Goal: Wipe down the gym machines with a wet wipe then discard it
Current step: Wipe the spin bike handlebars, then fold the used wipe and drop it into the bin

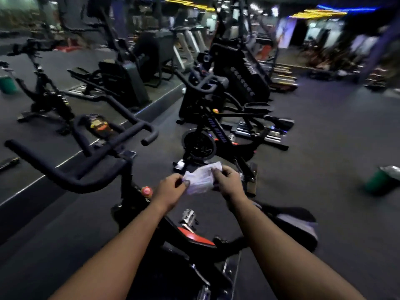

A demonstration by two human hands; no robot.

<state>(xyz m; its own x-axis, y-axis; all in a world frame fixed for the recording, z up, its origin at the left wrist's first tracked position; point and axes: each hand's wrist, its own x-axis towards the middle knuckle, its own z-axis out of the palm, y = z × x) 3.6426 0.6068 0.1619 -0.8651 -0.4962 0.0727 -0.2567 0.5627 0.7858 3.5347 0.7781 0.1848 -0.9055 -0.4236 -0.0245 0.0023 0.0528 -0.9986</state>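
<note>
A crumpled white wet wipe (202, 179) is stretched between both my hands in front of me. My left hand (170, 188) pinches its left edge and my right hand (227, 180) grips its right edge. Both hands hover above a black spin bike with red trim (194, 237). Its black handlebars (75, 165) reach out to the left, and its saddle (296, 221) lies to the right under my right forearm. A red knob (146, 190) sits on the frame just left of my left hand.
A second spin bike (207, 135) stands ahead, with larger black machines (240, 76) behind it. A mirror wall on the left reflects the bikes. A green bin (381, 180) with a liner stands on the dark floor at the right.
</note>
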